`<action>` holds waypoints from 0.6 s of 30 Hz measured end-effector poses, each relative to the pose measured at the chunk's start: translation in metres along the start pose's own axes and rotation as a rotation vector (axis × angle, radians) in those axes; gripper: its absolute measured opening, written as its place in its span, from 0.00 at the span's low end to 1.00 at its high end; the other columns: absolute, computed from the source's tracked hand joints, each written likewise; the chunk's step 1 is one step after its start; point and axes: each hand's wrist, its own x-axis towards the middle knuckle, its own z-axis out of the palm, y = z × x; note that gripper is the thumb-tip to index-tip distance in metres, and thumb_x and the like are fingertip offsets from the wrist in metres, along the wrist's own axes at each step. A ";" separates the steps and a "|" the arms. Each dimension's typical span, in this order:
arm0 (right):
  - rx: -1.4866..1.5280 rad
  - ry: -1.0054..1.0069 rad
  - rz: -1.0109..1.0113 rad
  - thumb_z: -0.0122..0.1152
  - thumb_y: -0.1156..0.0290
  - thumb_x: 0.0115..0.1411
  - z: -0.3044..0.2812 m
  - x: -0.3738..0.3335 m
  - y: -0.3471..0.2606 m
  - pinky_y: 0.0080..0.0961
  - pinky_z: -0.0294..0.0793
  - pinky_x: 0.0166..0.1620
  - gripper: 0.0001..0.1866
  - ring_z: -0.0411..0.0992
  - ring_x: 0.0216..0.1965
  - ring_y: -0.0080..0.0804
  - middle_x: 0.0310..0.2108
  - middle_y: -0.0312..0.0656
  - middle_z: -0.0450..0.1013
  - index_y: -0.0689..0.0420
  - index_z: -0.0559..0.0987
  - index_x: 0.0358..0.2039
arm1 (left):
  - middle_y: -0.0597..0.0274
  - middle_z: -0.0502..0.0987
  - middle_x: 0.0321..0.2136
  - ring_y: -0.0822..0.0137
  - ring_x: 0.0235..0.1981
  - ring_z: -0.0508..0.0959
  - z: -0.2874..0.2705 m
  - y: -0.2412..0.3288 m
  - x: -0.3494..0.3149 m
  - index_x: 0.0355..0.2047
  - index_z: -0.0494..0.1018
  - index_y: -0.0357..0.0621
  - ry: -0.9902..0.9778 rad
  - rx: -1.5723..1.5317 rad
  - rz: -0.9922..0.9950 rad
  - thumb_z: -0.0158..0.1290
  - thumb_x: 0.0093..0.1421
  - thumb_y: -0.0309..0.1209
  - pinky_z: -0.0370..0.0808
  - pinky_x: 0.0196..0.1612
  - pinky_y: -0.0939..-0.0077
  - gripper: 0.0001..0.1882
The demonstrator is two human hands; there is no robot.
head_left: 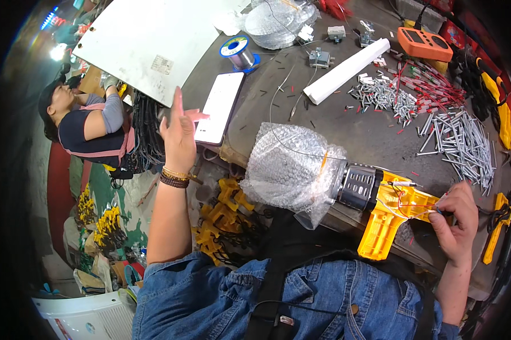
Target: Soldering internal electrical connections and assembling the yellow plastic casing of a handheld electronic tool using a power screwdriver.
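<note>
The yellow tool housing (377, 232), open side up, lies at the table's near edge, its grip pointing toward the person. Thin wires (400, 207) run through it, and a slotted black barrel (360, 185) joins its left end; bubble wrap (286, 161) covers the part beyond.

At the housing's right end, the right hand (459, 218) is nearly closed, thumb and fingers pinching the thin wires. The left hand (180, 139) is held open and holds nothing, index finger extended and the other fingers partly curled, beside and partly over a lit phone (217, 113); whether it touches the screen cannot be told.

Behind the phone on the table (346, 124) stands a spool of wire (238, 54). Farther right lie a white bar (346, 72), short screws (380, 93), red leads (437, 88), a pile of long screws (464, 147) and an orange meter (424, 44). At far left, a co-worker (99, 122) wears a glove.
</note>
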 end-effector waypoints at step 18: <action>0.008 0.003 -0.010 0.71 0.67 0.49 0.000 0.000 0.000 0.33 0.64 0.37 0.13 0.65 0.30 0.39 0.24 0.41 0.69 0.60 0.76 0.27 | 0.67 0.84 0.32 0.68 0.51 0.77 0.003 0.017 -0.020 0.70 0.56 0.40 0.166 0.271 0.097 0.20 0.72 0.61 0.42 0.68 0.51 0.42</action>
